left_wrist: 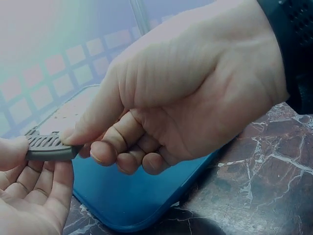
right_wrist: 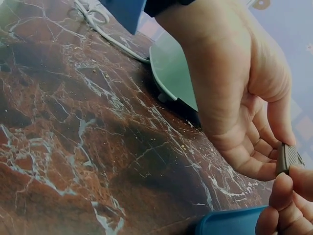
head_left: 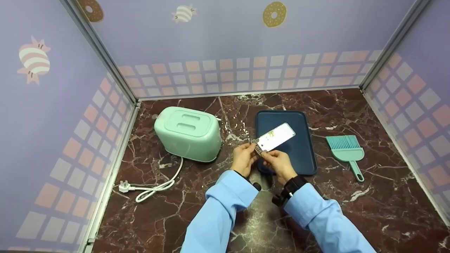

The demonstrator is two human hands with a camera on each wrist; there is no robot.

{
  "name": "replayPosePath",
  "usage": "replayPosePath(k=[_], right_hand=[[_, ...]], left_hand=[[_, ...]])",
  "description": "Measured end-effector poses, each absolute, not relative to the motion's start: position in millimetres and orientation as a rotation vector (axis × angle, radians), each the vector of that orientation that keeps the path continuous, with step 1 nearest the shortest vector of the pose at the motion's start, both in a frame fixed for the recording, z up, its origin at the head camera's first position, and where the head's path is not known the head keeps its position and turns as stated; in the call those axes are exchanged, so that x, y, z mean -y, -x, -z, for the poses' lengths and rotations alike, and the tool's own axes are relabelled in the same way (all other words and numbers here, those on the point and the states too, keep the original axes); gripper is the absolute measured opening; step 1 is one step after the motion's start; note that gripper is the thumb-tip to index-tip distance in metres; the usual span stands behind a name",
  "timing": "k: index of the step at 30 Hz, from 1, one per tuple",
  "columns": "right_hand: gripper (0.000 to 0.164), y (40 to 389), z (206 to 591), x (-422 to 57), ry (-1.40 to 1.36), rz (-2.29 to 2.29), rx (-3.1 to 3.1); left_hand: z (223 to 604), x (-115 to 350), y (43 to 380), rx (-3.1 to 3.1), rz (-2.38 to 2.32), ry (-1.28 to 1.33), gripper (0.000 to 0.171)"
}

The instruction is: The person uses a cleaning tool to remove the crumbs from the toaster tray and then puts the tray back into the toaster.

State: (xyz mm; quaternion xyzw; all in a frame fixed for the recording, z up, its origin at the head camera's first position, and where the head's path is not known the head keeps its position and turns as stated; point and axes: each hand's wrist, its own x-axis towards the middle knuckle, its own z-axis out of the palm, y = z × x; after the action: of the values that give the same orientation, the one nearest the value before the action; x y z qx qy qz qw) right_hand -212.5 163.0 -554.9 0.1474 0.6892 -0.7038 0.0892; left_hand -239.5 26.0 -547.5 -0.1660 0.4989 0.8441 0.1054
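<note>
Both hands hold a toaster crumb tray (head_left: 277,137), a flat white plate with a grey-brown slotted handle (left_wrist: 51,147) along its near end. Yellowish-brown crumbs (head_left: 270,134) lie on the plate. At the handle's left end my left hand (head_left: 242,160) pinches it between thumb and fingers. My right hand (head_left: 280,165) pinches the other end, its thumb on top in the left wrist view and its outer fingers curled. The plate reaches forward over a dark blue serving tray (head_left: 300,154), overlapping it in the head view.
Left of the hands stands a mint-green toaster (head_left: 190,135), its white cord (head_left: 154,188) and plug lying on the marbled tabletop (head_left: 168,225). On the right lies a mint-green brush (head_left: 346,151). Patterned panels (head_left: 218,38) enclose the back and sides. Small yellowish specks dot the tabletop.
</note>
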Motion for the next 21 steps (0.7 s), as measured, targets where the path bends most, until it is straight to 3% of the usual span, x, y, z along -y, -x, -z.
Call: replayPosePath(k=[6,11,21], right_hand=[[0.018,212,555,-162,-0.380,2.088,-2.039],[0.027,208,554,-169,-0.346,2.056,-2.035],[0.041,202,542,-223,-0.249,1.877,-2.190]], left_hand=[[547,-21,242,-1.527,-2.443,0.480,0.028],[547,-16,244,-1.600,-2.410,0.471,0.028],[547,1,246,-1.650,-2.347,0.449,0.033]])
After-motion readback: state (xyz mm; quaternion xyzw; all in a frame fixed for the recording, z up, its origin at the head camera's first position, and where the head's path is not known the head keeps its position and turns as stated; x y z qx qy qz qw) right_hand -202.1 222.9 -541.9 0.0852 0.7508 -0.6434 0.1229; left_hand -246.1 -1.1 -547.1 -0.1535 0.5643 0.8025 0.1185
